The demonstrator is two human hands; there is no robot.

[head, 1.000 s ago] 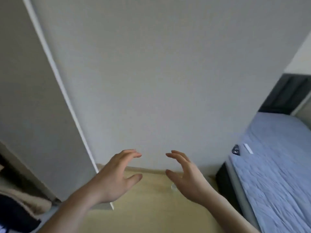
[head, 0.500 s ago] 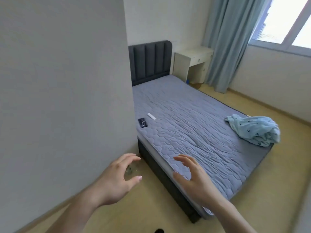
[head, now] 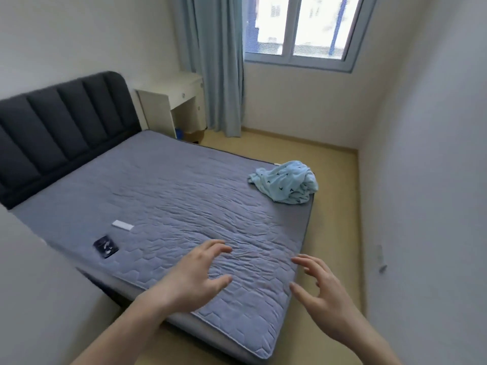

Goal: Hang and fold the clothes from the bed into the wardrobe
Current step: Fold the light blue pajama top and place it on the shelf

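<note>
A crumpled light-blue garment (head: 286, 185) with small dark marks lies at the far right corner of the bed (head: 171, 196), which has a grey quilted cover. My left hand (head: 196, 276) hovers over the near corner of the mattress, fingers loosely curled, holding nothing. My right hand (head: 320, 289) is raised beside it over the mattress edge, fingers spread and empty. The garment is well beyond both hands. No wardrobe is in view.
A white remote (head: 122, 224) and a dark small packet (head: 106, 246) lie on the bed's left side. A dark padded headboard (head: 60, 122), a cream desk (head: 174, 101), blue curtain (head: 218, 64) and window stand behind. Yellow floor (head: 334, 233) runs along the right wall.
The view has swung right from a white panel to the whole bed. Both hands stayed raised and empty and now hang over the mattress corner.
</note>
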